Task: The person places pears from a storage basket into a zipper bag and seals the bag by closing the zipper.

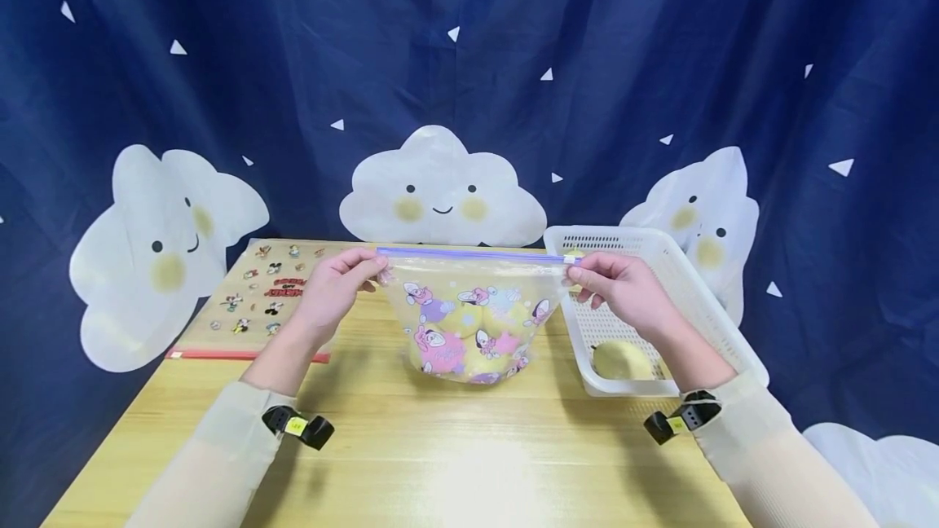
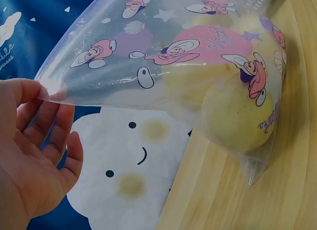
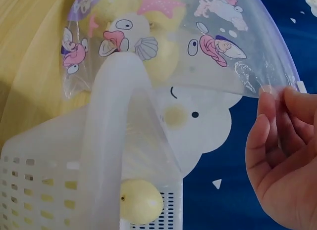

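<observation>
A clear zip bag (image 1: 469,324) with a purple zip strip and pink cartoon prints hangs upright between both hands, several yellow pears (image 2: 237,116) inside it. My left hand (image 1: 333,288) pinches the top left corner between thumb and fingertips. At the opposite corner, by the white slider (image 1: 570,259), my right hand (image 1: 623,288) pinches the bag edge. The zip strip is stretched straight between them. Whether the bag's bottom touches the table cannot be told.
On the right stands a white plastic basket (image 1: 704,300) with a yellow pear (image 1: 622,360) near its front and another (image 3: 142,201) farther in. A flat zip bag (image 1: 245,300) with a red strip lies at the table's (image 1: 411,446) left. A blue curtain (image 1: 455,88) hangs behind.
</observation>
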The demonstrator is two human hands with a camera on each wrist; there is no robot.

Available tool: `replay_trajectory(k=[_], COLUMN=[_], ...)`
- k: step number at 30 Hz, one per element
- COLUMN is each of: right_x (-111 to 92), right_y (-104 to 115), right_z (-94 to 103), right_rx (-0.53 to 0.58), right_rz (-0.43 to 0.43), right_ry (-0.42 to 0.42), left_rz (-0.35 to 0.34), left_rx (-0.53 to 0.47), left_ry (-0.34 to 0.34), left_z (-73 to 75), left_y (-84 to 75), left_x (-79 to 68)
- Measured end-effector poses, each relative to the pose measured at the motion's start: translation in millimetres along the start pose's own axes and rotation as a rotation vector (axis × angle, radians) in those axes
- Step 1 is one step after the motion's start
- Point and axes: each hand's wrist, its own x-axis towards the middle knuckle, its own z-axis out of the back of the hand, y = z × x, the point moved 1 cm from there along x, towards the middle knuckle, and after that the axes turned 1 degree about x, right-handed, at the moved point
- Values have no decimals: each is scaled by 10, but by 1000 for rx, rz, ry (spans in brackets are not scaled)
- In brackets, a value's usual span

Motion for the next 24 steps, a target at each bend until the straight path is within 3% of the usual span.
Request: replay_trajectory(k=[5,15,20,24], right_x=[-13,3,11,21], right_y=[41,75,79,64], right_z=[-25,-74,-89,-101], right_rx=[31,37,24,9], right_rz=[7,24,20,29], right_ry=[14,3,-6,-8], left_rz=[5,-5,-78,-176], left_rx=[17,190,277,319], left_ry=[-13,11,-38,-82], left_z=[5,14,-68,-242], left_y=[-13,-35,-129,-315], left_x=[-12,22,75,126])
